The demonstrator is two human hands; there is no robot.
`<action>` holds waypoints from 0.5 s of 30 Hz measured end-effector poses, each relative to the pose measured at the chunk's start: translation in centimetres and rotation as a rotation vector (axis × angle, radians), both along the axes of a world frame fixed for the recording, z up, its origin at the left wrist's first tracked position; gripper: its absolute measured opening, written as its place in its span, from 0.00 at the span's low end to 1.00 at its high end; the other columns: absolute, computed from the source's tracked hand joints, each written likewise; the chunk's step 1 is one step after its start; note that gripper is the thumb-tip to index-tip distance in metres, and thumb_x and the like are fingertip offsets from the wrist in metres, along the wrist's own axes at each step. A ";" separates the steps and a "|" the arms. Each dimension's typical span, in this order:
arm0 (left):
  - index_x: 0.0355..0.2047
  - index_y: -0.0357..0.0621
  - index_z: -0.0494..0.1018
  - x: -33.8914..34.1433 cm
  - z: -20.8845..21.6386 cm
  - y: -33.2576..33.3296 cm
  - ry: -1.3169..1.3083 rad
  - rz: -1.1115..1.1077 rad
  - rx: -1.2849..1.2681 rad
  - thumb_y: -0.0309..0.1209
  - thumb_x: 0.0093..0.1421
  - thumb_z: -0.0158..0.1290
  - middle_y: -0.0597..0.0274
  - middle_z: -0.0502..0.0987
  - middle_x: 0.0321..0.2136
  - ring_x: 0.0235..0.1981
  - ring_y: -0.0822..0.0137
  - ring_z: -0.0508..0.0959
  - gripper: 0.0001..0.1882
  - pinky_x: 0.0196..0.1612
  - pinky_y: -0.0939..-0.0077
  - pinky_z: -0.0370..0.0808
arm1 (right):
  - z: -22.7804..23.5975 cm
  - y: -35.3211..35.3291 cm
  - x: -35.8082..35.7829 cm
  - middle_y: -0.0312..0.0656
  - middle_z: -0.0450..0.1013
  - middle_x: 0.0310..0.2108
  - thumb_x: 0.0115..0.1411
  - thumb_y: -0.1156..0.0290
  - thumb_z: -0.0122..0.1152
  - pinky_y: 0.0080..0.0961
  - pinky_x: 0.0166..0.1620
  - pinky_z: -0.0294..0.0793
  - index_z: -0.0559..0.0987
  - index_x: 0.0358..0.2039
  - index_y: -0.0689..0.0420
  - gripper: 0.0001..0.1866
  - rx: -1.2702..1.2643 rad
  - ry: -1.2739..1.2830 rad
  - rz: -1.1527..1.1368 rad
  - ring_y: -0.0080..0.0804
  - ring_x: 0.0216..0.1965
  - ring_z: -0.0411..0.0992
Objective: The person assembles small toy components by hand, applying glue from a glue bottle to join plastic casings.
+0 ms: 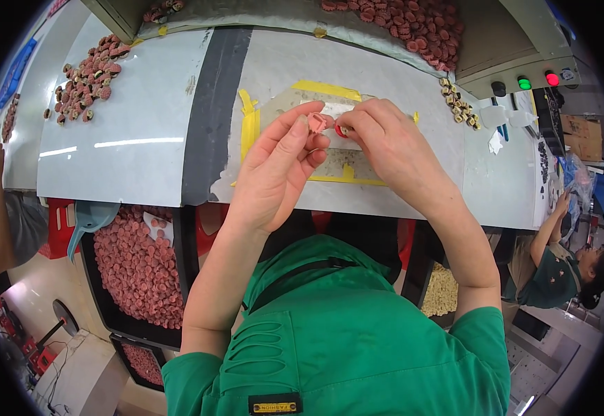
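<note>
Across the desk (128, 170), seemingly finished pink pieces (94, 82) lie left of the yellow tape (326, 89); left fingers (289, 143) pinch a scalloped cup (317, 123), right fingers (367, 122) a red part (341, 131), apparently unjoined.

A production workshop for small parts is pictured, its long white tabletop (128, 173) marked out with yellow tape (248, 132). Pink pieces (88, 82) are heaped loose at its left end, and a black bin (186, 244) set below the edge is filled with similar ones. A grey metal housing (499, 66) is fitted with a glowing green button (524, 83) and a red button (552, 79). Places at either side are occupied by a co-worker in grey (21, 227) and a co-worker in dark green (553, 283), and a cardboard box (582, 139) is stored at far right.
</note>
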State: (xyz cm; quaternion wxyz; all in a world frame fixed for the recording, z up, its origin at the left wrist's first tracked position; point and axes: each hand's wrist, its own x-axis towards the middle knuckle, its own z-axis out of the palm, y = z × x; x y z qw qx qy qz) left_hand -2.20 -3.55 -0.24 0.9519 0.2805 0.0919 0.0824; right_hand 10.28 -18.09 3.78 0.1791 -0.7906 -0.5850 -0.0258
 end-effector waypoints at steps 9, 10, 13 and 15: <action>0.53 0.41 0.66 -0.2 -0.1 -0.4 0.010 0.055 -0.006 0.33 0.67 0.46 0.64 0.73 0.43 0.41 0.76 0.72 0.16 0.46 0.80 0.69 | 0.4 0.0 -0.2 0.44 0.70 0.35 0.59 0.78 0.54 0.28 0.44 0.72 0.73 0.40 0.62 0.08 0.129 0.498 -0.141 0.36 0.39 0.72; 0.52 0.41 0.67 -0.2 -0.1 -0.5 0.016 0.065 0.014 0.33 0.67 0.46 0.63 0.73 0.44 0.41 0.76 0.72 0.16 0.46 0.80 0.70 | 0.5 -0.1 -0.5 0.41 0.70 0.36 0.60 0.77 0.53 0.25 0.44 0.71 0.73 0.41 0.62 0.08 0.227 0.743 -0.188 0.31 0.40 0.72; 0.51 0.41 0.67 -0.1 0.2 -0.6 0.015 0.044 0.069 0.32 0.67 0.47 0.63 0.74 0.43 0.41 0.76 0.72 0.15 0.46 0.80 0.70 | 0.8 -0.1 -1.8 0.38 0.70 0.38 0.62 0.76 0.52 0.21 0.45 0.71 0.74 0.43 0.62 0.09 0.396 1.036 -0.224 0.25 0.40 0.72; 0.50 0.40 0.68 -0.1 0.3 -0.7 0.018 0.044 0.085 0.33 0.66 0.48 0.63 0.74 0.42 0.41 0.75 0.73 0.15 0.46 0.81 0.70 | 0.6 0.3 -2.4 0.37 0.70 0.38 0.63 0.76 0.52 0.20 0.45 0.71 0.74 0.43 0.62 0.09 0.466 1.090 -0.207 0.22 0.40 0.72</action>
